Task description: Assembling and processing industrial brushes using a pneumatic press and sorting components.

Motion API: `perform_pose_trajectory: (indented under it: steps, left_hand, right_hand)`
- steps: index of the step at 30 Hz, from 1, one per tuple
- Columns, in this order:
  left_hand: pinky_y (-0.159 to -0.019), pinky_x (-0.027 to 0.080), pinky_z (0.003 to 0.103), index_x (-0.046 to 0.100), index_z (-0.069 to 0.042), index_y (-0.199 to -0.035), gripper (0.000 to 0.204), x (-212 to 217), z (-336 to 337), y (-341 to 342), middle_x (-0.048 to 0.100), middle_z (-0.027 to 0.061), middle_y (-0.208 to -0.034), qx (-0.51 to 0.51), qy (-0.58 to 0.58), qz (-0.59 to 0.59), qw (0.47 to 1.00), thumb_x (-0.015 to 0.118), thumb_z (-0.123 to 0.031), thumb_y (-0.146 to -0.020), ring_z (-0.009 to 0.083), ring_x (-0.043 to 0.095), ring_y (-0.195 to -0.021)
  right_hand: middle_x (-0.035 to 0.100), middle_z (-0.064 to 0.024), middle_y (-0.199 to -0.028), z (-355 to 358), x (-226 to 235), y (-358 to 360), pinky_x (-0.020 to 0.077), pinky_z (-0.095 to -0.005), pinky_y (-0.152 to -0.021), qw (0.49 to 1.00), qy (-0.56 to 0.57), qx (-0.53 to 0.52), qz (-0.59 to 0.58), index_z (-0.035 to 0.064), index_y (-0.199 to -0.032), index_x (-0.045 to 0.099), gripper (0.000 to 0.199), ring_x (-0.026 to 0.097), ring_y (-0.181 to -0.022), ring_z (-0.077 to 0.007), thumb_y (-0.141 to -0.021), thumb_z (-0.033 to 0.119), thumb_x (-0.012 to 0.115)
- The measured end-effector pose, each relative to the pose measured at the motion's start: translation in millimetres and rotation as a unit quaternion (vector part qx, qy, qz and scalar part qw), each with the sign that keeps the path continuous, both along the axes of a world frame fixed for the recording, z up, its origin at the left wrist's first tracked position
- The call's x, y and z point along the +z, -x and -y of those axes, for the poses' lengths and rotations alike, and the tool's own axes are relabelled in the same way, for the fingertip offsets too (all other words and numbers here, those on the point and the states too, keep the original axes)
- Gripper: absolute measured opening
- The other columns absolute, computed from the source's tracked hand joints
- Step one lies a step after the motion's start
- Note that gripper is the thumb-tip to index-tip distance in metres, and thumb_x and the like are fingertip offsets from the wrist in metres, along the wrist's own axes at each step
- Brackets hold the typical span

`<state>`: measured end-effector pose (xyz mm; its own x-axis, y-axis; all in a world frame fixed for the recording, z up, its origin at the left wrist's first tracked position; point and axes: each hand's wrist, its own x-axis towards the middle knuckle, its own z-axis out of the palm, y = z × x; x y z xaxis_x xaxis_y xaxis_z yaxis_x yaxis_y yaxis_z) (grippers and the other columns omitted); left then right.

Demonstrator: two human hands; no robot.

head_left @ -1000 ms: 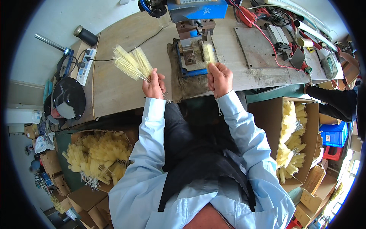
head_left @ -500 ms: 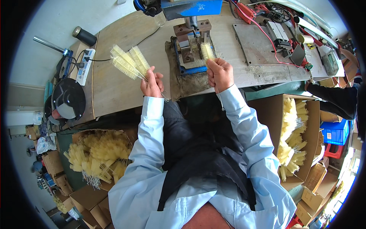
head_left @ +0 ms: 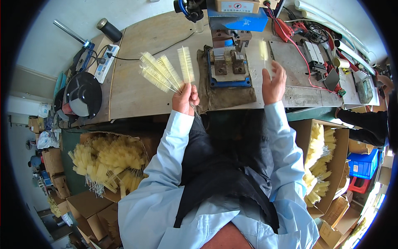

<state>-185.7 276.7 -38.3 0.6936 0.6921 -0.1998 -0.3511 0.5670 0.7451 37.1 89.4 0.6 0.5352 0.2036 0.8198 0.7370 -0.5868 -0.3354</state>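
Observation:
My left hand (head_left: pixel 185 101) is closed around the wire stems of several pale yellow bottle brushes (head_left: pixel 161 71), which fan out upward. One brush (head_left: pixel 185 64) stands apart on the right side of the fan. To the right of the press, my right hand (head_left: pixel 273 84) has its thumb and fingers apart. Just beyond its fingertips a single brush (head_left: pixel 263 50) shows blurred by motion, its stem pointing toward the hand; I see no grip on it. Between my hands sits the bench press (head_left: pixel 237 18), with a metal fixture (head_left: pixel 228 66) on a blue-edged base.
A cut-off saw (head_left: pixel 81 99) and a power strip (head_left: pixel 107 64) lie to the left. Boxes of brushes stand below the bench at left (head_left: pixel 110 162) and right (head_left: pixel 317 162). Tools and a red cable (head_left: pixel 296 47) crowd the right side. Another person's dark-clothed leg (head_left: pixel 365 124) shows at far right.
My right hand has moved right, away from the press fixture, and its fingers have opened from the brush. A brush now stands apart in my left hand's fan. The whole view has shifted.

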Motion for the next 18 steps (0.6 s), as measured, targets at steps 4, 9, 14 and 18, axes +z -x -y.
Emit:
perform_pose_trajectory:
  steps: [4, 9, 14, 18]
  left_hand:
    - [-0.047, 0.046, 0.027, 0.056, -0.006, -0.131, 0.035, 6, 30, 2, 0.059, 0.0035, -0.082, 0.018, -0.049, -0.051, 0.997, 0.06, -0.015, -0.098, 0.0108, 0.053, -0.062]
    - [-0.049, 0.051, 0.027, 0.051, -0.003, -0.138, 0.04, 16, 75, 0, 0.059, 0.0027, -0.081, -0.043, 0.007, -0.037, 0.998, 0.057, -0.015, -0.1, 0.0115, 0.055, -0.062]
    - [-0.073, 0.06, 0.033, 0.045, 0.003, -0.139, 0.041, 31, 93, 17, 0.064, 0.0102, -0.094, -0.064, 0.007, -0.052, 0.997, 0.048, -0.018, -0.104, 0.0208, 0.068, -0.081]
    - [-0.08, 0.059, 0.041, 0.048, 0.006, -0.125, 0.034, 36, 84, 31, 0.064, 0.0157, -0.097, 0.006, -0.053, -0.109, 0.993, 0.045, -0.021, -0.104, 0.0286, 0.069, -0.086]
  right_hand:
    - [0.069, -0.0128, -0.092, -16, 5, 77, 0.0528, -0.0323, -0.071, 0.857, -0.126, 0.313, -0.389, -0.0001, -0.104, 0.065, 0.025, 0.066, -0.082, -0.0201, -0.093, 0.022, 0.067]
    - [0.064, -0.0081, -0.064, -57, 8, 119, 0.0455, -0.0253, -0.042, 0.65, -0.138, 0.429, -0.612, -0.0041, -0.09, 0.059, 0.026, 0.057, -0.047, -0.01, -0.095, 0.021, 0.064]
    - [0.063, -0.0055, -0.069, -60, 7, 112, 0.042, -0.0243, -0.043, 0.588, -0.218, 0.371, -0.685, -0.0032, -0.098, 0.062, 0.028, 0.055, -0.05, -0.01, -0.099, 0.024, 0.059]
    - [0.05, -0.0011, -0.056, -60, 4, 101, 0.0284, -0.0243, -0.038, 0.595, -0.197, 0.357, -0.693, -0.0044, -0.099, 0.064, 0.039, 0.044, -0.043, -0.009, -0.102, 0.034, 0.053]
